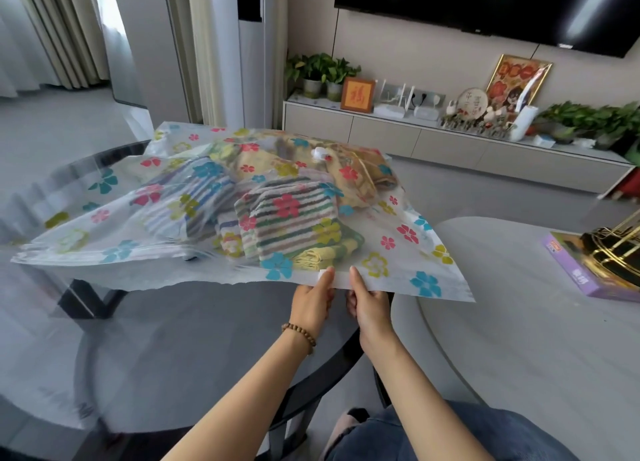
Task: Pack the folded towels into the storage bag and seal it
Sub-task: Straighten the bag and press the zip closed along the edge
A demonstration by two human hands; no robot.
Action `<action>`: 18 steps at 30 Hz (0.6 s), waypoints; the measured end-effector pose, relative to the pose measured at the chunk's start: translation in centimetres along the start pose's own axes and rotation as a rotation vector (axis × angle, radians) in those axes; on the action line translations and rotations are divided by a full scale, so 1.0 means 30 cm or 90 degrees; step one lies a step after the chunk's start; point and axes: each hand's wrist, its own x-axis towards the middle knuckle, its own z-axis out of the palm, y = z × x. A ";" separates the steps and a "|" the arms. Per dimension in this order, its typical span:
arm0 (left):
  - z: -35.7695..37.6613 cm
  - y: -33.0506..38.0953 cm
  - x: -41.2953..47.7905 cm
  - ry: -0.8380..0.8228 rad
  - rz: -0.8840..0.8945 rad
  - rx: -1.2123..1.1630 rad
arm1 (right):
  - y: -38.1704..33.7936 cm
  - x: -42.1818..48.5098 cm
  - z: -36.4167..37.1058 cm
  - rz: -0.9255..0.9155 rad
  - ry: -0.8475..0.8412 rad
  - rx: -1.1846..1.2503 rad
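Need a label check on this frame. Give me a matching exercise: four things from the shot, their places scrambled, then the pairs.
Things
1. striped towel
2. purple box
3. beaded bracelet
4. white valve

Places
A. on the wrist of the left hand
B. on the top face of the storage bag, far side
C. on the grey table at right
D. inside the storage bag, just beyond the right hand

Pairs: 1-D, 2-C, 3-A, 4-B
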 end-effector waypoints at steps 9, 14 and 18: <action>-0.297 0.049 0.023 0.108 0.013 -0.004 | -0.041 0.019 -0.052 0.049 0.056 0.012; -0.321 0.039 0.009 0.123 0.001 0.041 | 0.046 -0.082 0.196 0.158 -0.069 -0.075; -0.339 0.054 0.004 0.122 -0.010 0.061 | 0.083 -0.113 0.418 0.169 -0.066 -0.051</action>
